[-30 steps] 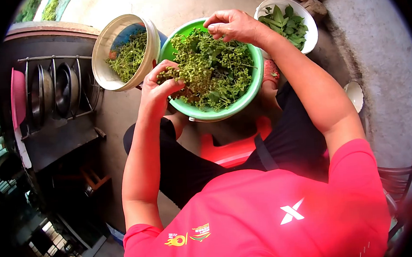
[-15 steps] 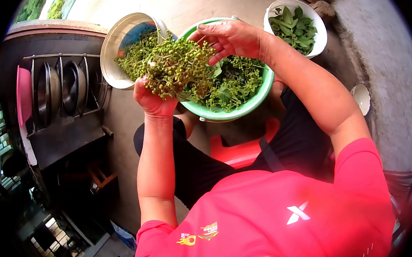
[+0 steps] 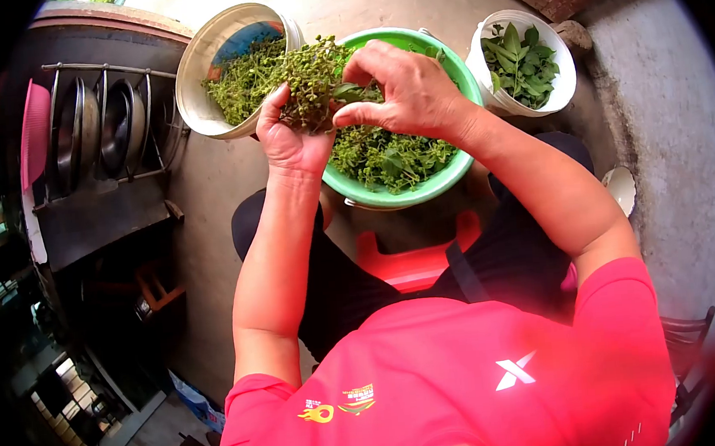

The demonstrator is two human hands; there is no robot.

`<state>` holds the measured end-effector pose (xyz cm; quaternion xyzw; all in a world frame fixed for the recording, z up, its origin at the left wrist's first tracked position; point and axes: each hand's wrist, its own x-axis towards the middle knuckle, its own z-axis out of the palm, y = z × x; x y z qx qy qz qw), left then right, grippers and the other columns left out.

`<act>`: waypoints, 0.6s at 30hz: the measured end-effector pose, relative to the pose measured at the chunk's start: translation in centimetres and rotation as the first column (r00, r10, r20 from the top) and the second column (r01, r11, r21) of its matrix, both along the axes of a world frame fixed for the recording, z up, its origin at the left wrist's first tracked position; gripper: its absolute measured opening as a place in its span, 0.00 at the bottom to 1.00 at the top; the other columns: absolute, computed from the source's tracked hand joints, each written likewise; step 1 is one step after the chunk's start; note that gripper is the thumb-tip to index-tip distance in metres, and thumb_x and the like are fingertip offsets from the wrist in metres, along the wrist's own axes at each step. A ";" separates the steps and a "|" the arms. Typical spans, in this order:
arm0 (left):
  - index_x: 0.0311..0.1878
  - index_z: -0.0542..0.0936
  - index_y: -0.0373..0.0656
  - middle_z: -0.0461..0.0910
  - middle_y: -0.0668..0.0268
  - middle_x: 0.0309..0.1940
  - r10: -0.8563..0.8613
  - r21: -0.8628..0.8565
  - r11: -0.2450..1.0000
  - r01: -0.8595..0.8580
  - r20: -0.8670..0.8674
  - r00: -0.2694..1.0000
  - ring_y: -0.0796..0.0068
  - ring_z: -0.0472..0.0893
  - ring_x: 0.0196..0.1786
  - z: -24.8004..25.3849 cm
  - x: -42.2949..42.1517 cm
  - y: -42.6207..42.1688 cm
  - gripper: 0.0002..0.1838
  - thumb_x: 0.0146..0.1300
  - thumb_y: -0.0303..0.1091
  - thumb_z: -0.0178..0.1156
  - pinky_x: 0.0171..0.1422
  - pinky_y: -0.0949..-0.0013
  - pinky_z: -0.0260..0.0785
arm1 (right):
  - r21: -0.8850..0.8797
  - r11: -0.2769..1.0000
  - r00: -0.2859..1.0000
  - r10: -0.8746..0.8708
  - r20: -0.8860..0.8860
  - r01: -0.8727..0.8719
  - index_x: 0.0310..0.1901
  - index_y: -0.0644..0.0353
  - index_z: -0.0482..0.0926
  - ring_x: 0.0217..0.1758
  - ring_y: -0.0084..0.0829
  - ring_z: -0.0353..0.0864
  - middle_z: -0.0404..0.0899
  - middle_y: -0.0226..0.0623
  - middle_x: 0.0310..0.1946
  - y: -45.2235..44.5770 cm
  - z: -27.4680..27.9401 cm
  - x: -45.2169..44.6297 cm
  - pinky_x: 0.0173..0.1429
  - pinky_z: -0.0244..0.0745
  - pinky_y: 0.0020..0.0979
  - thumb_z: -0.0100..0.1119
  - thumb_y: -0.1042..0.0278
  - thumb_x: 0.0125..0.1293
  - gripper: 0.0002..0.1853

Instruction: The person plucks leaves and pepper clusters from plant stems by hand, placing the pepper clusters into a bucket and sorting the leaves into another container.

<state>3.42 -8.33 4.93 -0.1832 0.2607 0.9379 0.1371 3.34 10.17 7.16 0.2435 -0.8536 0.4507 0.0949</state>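
In my left hand (image 3: 294, 144) is a bunch of small green berries on thin stems (image 3: 310, 77), held up over the gap between two buckets. My right hand (image 3: 406, 91) is at the bunch's right side, fingers curled in, with a dark green leaf (image 3: 352, 92) between thumb and fingers; the far fingertips are partly hidden. Below both hands stands a green bucket (image 3: 446, 182) holding more berry sprigs and leaves (image 3: 390, 158). To its left, a white bucket (image 3: 191, 90) with a blue patch inside contains berry clusters (image 3: 240, 82).
A smaller white bucket (image 3: 562, 84) of loose leaves (image 3: 520, 58) stands at the right. A red plastic stool (image 3: 410, 265) shows between the legs. At the left, a metal rack (image 3: 106, 124) holds pans and a pink basin (image 3: 34, 134). A pale bowl (image 3: 620, 188) is near the right wall.
My right hand has come down and closed in at the bunch, its fingers curling round a leaf. The left hand, still gripping the bunch, has shifted slightly right in view.
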 end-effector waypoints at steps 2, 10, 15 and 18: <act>0.52 0.75 0.41 0.79 0.60 0.49 -0.005 0.032 0.999 0.003 0.056 0.998 0.60 0.77 0.52 -0.3 0.0 0.1 0.20 0.56 0.36 0.54 0.59 0.55 0.68 | 0.029 0.998 0.997 -0.049 -0.065 0.051 0.33 0.60 0.75 0.29 0.34 0.74 0.73 0.35 0.26 -0.8 -1.1 0.2 0.34 0.70 0.30 0.68 0.59 0.55 0.14; 0.46 0.77 0.41 0.81 0.62 0.42 -0.045 -0.024 0.999 0.047 0.077 0.996 0.64 0.79 0.47 -1.4 0.1 1.6 0.12 0.59 0.31 0.58 0.55 0.57 0.71 | -0.097 0.947 0.931 0.318 0.180 -0.305 0.30 0.62 0.74 0.29 0.34 0.75 0.74 0.38 0.24 1.9 0.3 -1.4 0.35 0.69 0.32 0.60 0.66 0.57 0.09; 0.44 0.76 0.46 0.80 0.66 0.41 -0.048 -0.179 0.982 0.065 0.101 0.994 0.69 0.79 0.44 -1.5 0.0 2.2 0.10 0.59 0.33 0.60 0.49 0.60 0.72 | -0.181 0.968 0.887 0.233 0.398 -0.173 0.30 0.63 0.75 0.23 0.28 0.74 0.75 0.36 0.19 3.0 -0.2 -2.2 0.32 0.70 0.29 0.59 0.65 0.58 0.09; 0.44 0.77 0.47 0.81 0.67 0.40 -0.091 -0.279 0.953 0.113 0.093 0.992 0.70 0.79 0.45 -2.4 -0.1 2.0 0.11 0.59 0.36 0.61 0.48 0.60 0.73 | -0.068 0.997 0.913 0.062 0.403 -0.037 0.33 0.62 0.78 0.26 0.22 0.79 0.80 0.34 0.23 3.5 -0.5 -2.6 0.33 0.73 0.29 0.60 0.65 0.58 0.08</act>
